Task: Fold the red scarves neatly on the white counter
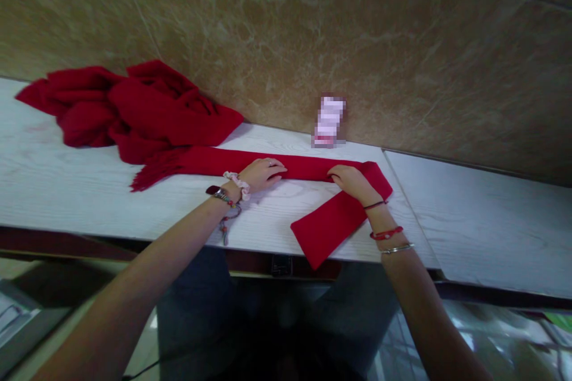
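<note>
A red scarf [308, 168] lies in a long narrow strip across the white tabletop, with a fringe at its left end. Near the right it bends, and a flat section slants back toward me, its corner reaching past the front edge. My left hand [263, 175] rests on the strip's middle, fingers stretched out over the cloth. Farther right, my right hand [353, 183] has its fingers curled together at the strip's near edge, closed on the fabric. Bracelets circle both wrists, and the left also has a fabric scrunchie and a dark watch.
A crumpled heap of red cloth [147, 101] sits at the back left, touching the brown marbled wall [277, 30]. A small blurred pinkish-white item [329, 121] stands against that wall. To the right, a seam [411, 208] crosses the white tabletop [491, 226].
</note>
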Demonstrator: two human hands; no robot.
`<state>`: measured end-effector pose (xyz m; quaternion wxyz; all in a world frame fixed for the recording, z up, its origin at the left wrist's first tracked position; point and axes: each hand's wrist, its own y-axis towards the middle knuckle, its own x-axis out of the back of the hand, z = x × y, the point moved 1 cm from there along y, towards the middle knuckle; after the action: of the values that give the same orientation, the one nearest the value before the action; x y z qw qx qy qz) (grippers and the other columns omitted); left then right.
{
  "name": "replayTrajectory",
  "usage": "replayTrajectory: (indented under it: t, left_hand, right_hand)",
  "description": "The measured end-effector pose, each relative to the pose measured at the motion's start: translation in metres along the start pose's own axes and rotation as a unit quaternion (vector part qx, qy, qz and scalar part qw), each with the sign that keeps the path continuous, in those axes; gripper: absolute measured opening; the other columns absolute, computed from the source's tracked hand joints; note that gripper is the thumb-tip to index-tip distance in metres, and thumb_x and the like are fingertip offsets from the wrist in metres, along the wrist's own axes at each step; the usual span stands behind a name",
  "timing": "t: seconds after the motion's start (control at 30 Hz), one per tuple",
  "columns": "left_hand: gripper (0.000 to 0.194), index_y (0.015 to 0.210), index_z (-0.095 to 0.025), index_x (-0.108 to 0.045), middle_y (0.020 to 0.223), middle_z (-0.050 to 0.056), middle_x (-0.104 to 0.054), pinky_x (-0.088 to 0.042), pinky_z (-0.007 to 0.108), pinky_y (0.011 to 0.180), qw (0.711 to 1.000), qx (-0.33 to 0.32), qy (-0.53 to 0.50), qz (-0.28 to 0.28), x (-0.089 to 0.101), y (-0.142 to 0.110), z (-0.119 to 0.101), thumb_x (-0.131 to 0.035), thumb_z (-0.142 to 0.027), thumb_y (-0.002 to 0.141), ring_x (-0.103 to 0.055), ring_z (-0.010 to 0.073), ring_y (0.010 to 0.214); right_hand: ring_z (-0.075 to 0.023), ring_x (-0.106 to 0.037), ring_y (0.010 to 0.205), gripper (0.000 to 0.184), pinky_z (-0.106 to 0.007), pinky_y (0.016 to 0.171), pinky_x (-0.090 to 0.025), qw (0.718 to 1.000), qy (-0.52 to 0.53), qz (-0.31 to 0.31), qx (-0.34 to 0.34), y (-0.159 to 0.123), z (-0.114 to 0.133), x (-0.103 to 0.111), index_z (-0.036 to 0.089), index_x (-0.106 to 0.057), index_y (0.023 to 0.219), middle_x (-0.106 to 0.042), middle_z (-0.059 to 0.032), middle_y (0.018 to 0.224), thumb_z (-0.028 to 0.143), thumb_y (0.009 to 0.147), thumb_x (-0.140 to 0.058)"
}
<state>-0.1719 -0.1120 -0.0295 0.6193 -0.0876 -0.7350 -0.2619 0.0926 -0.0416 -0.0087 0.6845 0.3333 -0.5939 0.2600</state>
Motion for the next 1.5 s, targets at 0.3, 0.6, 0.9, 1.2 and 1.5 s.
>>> replayTrajectory:
  t: [0.3, 0.6, 0.9, 1.2, 1.5]
  left_hand:
    - [0.031, 0.110, -0.019, -0.059, 0.112, 0.006, -0.058, -0.038, 0.033, 0.089, 1.000, 0.020, 0.011, -0.003, -0.001, -0.001, -0.004, -0.041, -0.024, 0.086, -0.052, 0.0183, 0.102]
    - [0.032, 0.111, -0.017, -0.058, 0.113, 0.006, -0.057, -0.038, 0.030, 0.089, 1.000, 0.021, 0.020, 0.002, -0.002, 0.001, -0.001, -0.041, -0.025, 0.085, -0.051, 0.0171, 0.102]
    - [0.034, 0.110, -0.012, -0.058, 0.112, 0.008, -0.057, -0.038, 0.028, 0.090, 0.999, -0.004, 0.034, -0.005, 0.000, 0.002, -0.002, -0.039, -0.024, 0.086, -0.052, 0.0167, 0.102]
    - [0.036, 0.110, -0.015, -0.059, 0.109, 0.006, -0.057, -0.040, 0.030, 0.088, 0.999, 0.001, 0.034, -0.005, -0.002, 0.006, -0.002, -0.037, -0.028, 0.085, -0.052, 0.0183, 0.099]
    - [0.036, 0.110, -0.016, -0.060, 0.108, 0.006, -0.057, -0.039, 0.030, 0.089, 1.000, 0.000, 0.008, -0.009, -0.001, 0.008, -0.003, -0.038, -0.028, 0.085, -0.052, 0.0186, 0.100]
  right_hand:
    - [-0.0188, -0.058, 0.097, 0.029, -0.030, 0.087, -0.044, 1.000, 0.017, -0.002, -0.010, 0.001, 0.005, 0.002, 0.012, -0.065, 0.097, -0.065, -0.0103, 0.102, 0.008, 0.081, -0.041]
    - [-0.0196, -0.058, 0.095, 0.028, -0.030, 0.088, -0.043, 1.000, 0.001, -0.007, 0.013, 0.003, 0.002, 0.002, 0.012, -0.066, 0.097, -0.066, -0.0100, 0.101, 0.010, 0.082, -0.042]
    - [-0.0190, -0.060, 0.091, 0.025, -0.031, 0.087, -0.044, 0.999, -0.007, -0.030, 0.017, 0.001, 0.001, 0.006, 0.011, -0.067, 0.093, -0.068, -0.0090, 0.096, 0.008, 0.079, -0.047]
    - [-0.0191, -0.061, 0.090, 0.025, -0.033, 0.085, -0.045, 0.999, 0.005, -0.045, 0.011, -0.002, -0.005, 0.005, 0.016, -0.068, 0.091, -0.068, -0.0055, 0.093, 0.009, 0.079, -0.047]
    - [-0.0198, -0.060, 0.088, 0.024, -0.031, 0.083, -0.045, 0.999, 0.006, -0.033, -0.014, -0.010, -0.002, 0.009, 0.011, -0.068, 0.088, -0.068, -0.0095, 0.092, 0.008, 0.079, -0.046]
